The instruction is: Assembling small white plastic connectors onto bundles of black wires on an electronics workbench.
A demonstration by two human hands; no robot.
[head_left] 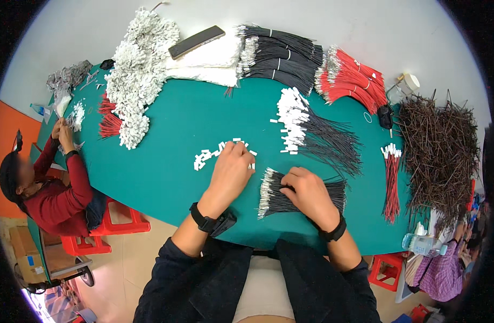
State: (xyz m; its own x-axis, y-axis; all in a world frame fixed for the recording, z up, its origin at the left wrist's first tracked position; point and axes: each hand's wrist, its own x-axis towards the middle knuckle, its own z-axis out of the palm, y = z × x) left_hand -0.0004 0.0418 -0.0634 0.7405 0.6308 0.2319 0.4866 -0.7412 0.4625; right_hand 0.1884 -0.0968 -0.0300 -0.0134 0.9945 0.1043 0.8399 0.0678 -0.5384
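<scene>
Small white plastic connector housings (204, 155) lie scattered on the green table. My left hand (230, 172) is over the right part of them, its fingers curled down among the pieces; what is between the fingertips is hidden. To its right, a flat row of black wires (271, 200) has bare silver terminals at the left ends. My right hand (310, 196) rests on this row, thumb and fingers closed on black wire; how many strands is hidden. Beyond it lies a pile of black wires with white housings (322, 137) on their ends.
Along the back are a white heap (139, 70), a dark oblong case (197, 42), bundled black wires (290, 59) and red wires (360, 81). Dark brown strands (438, 156) and a plastic bottle (423, 245) are at right. Another person (56, 183) works at the far left.
</scene>
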